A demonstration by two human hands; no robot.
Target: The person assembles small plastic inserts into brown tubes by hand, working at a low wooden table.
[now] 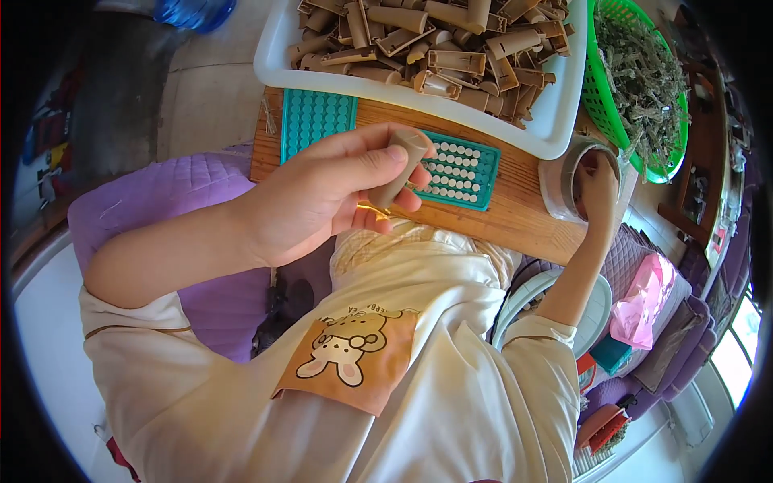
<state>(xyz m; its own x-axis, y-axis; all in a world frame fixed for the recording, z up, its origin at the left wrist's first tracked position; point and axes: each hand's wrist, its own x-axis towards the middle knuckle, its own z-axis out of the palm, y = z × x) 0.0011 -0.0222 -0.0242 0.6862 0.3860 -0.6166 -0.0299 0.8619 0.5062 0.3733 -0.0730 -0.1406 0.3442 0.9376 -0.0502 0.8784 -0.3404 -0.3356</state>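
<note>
My left hand [322, 181] is closed round a tapered brown plastic piece [412, 145], held up above the table's front edge. Its thumb presses on the near side and the fingers wrap behind. At the table's right end, my right hand [594, 185] reaches down into a round translucent tub [555, 189] with a dark inner wall. The rim and shadow hide most of its fingers, so what they touch is not visible. Just behind my left hand lies a teal tray [489, 181] with rows of small white discs, partly covered by that hand.
A white bin [278, 68] of loose brown pieces [455, 60] stands at the far side. Beside it is a green basket [594, 88] of grey-brown bits. A second teal tray [318, 121] lies on the wooden table [531, 217]. Purple padded seats [153, 201] flank me.
</note>
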